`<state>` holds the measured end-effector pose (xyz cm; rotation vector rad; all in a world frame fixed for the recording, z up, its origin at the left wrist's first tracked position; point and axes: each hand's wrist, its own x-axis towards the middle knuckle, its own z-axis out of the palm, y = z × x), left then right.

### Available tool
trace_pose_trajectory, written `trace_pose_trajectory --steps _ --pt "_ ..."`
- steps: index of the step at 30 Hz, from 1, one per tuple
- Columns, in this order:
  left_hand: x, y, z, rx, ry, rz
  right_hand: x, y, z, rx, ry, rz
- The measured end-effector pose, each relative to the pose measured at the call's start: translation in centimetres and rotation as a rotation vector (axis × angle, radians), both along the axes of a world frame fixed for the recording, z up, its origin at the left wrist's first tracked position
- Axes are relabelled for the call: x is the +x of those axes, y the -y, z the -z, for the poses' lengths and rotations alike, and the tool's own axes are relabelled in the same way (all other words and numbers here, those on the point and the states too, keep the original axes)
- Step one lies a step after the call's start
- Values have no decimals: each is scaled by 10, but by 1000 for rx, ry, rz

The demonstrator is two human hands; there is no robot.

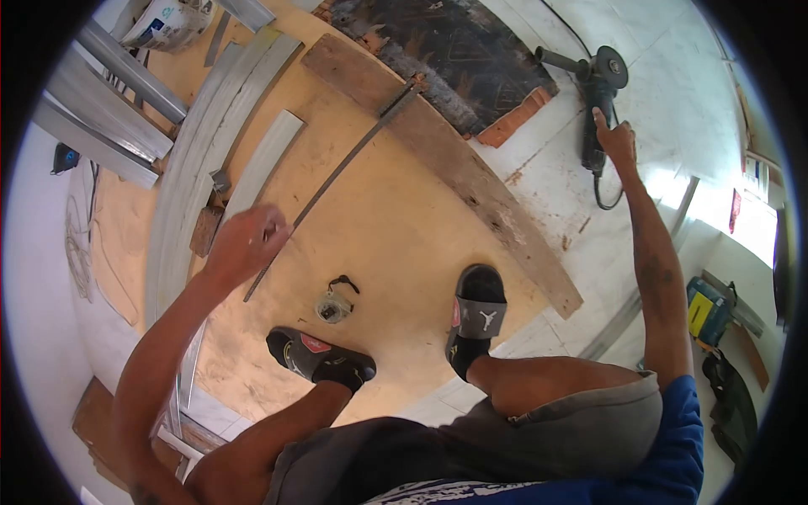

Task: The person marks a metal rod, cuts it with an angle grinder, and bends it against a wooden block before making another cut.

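My right hand [619,145] is at the black angle grinder [597,99] on the tiled floor at the upper right. Its fingers close on the grinder's body, partly out of sight. The disc and side handle point away from me. My left hand [244,246] is closed, with fingers curled, beside a long thin ribbed metal rod [337,172]. Whether anything is in those fingers is hidden. The rod slants across the plywood sheet [396,252], its far end over a wooden plank [454,177]. A small clear round container [333,306] with a black strap sits between my feet.
Curved grey strips [198,160] and a shorter strip [265,160] lie at left, near metal profiles [101,114] and a white bucket [168,23]. A dark stained slab [438,59] lies at the back. A teal and yellow box [705,310] stands at right.
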<state>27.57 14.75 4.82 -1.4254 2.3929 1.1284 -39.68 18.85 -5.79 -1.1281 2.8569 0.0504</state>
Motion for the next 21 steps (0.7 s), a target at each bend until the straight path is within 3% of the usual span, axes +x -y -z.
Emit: trace_pose_trajectory --steps 3,6,8,10,13,17,21 --pt "33 -40 -15 218 34 -56 4 10 4 68 139 53" --pt "36 -97 -48 332 1 -291 1 4 21 42 189 14" --pt "26 -141 -58 549 -27 -552 4 -3 38 28 83 57" --pt "13 -160 -69 997 -254 -710 -6 -2 43 45 95 58" --pt "13 -173 -58 752 -86 -426 -8 8 44 50 41 34" --pt "-16 -161 -86 964 -174 -568 -28 20 63 49 -9 60" --pt "-15 -164 -124 920 -119 -645 -30 18 50 -23 126 15"
